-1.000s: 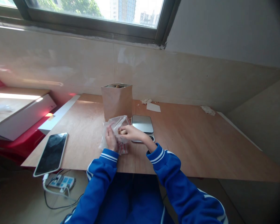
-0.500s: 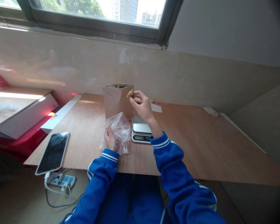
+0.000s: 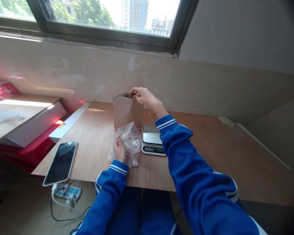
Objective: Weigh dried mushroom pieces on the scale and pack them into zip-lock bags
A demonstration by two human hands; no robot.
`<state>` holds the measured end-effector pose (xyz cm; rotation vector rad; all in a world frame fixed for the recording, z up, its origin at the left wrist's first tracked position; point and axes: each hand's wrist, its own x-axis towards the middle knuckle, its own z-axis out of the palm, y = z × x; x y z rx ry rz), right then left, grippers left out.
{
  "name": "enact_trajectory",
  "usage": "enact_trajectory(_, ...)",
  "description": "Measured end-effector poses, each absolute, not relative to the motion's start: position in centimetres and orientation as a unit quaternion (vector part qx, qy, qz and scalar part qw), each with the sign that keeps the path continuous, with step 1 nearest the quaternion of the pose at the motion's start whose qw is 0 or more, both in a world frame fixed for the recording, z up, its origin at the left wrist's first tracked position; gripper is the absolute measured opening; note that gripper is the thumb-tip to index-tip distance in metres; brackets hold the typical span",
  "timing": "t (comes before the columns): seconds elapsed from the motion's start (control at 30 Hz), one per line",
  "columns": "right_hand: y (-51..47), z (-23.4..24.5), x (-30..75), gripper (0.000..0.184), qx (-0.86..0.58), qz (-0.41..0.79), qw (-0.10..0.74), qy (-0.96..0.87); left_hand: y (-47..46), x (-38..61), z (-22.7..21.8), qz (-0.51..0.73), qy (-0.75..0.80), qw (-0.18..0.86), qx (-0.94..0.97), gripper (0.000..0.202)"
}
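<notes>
My left hand (image 3: 120, 149) is closed round a clear plastic zip bag (image 3: 130, 134) with a red stripe along its edge. Under it, more small zip bags (image 3: 133, 160) lie on the table. Behind stands an upright brown paper bag (image 3: 127, 112), open at the top. At its right rim is my right hand (image 3: 142, 95), fingers pinched on small brown pieces (image 3: 131, 94), largely covered by the fingers; their kind is unclear. A kitchen scale (image 3: 152, 135) with a steel plate sits right of the zip bag, partly behind my right sleeve.
A phone or tablet (image 3: 61, 162) with a white cable lies at the table's left front edge. Below is a power strip (image 3: 69, 192). Another table (image 3: 22, 114) stands at the left. The wall (image 3: 93, 71) and window rise behind the wooden table (image 3: 210, 153).
My right hand has moved from in front of the paper bag, where it held brown pieces, up and left to its open mouth. My left hand keeps the zip bag; the view has shifted slightly.
</notes>
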<state>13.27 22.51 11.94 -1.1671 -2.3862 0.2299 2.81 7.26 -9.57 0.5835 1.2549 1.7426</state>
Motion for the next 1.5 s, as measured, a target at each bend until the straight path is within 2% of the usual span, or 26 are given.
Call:
enact_trajectory(0.27,22.7,15.4,12.5,0.030,-0.477,0.068,0.091,-0.872,7.3,2.7,-9.7,0.698,0.503,0.452,0.235,0.058)
enact_trajectory(0.4,22.8,16.0,12.4,0.034,-0.510,0.030,0.058,-0.858,7.1,2.8,-9.1,0.694,0.509,0.457,0.224,0.057)
enact_trajectory(0.6,22.8,15.6,12.8,0.043,-0.535,0.073,-0.007,-0.842,7.4,2.8,-9.8,0.699,0.507,0.453,0.221,0.062)
enact_trajectory(0.67,22.7,15.8,12.8,0.041,-0.534,0.055,0.009,-0.844,7.5,2.7,-10.1,0.695,0.511,0.455,0.223,0.065)
enact_trajectory(0.77,22.9,16.2,12.2,0.023,-0.501,0.021,0.084,-0.861,7.5,2.7,-10.3,0.690,0.521,0.450,0.224,0.065)
enact_trajectory(0.9,23.8,15.3,10.3,0.036,-0.460,-0.032,0.248,-0.852,7.2,2.8,-9.8,0.683,0.527,0.447,0.236,0.061)
enact_trajectory(0.97,24.3,13.9,9.3,0.035,-0.462,-0.052,0.288,-0.837,7.1,2.8,-9.7,0.680,0.528,0.448,0.241,0.061)
enact_trajectory(1.2,25.8,9.5,9.3,0.027,-0.417,-0.028,0.251,-0.873,7.4,2.6,-10.1,0.676,0.536,0.444,0.244,0.063)
enact_trajectory(1.3,25.8,9.4,10.2,0.026,-0.367,0.008,0.291,-0.883,7.3,2.6,-10.0,0.676,0.533,0.445,0.247,0.063)
enact_trajectory(1.4,25.1,9.2,10.7,0.033,-0.352,0.039,0.335,-0.873,7.3,2.7,-9.9,0.673,0.533,0.450,0.246,0.063)
enact_trajectory(1.5,24.2,8.4,10.9,0.037,-0.336,0.039,0.336,-0.879,7.3,2.7,-9.9,0.670,0.537,0.448,0.248,0.062)
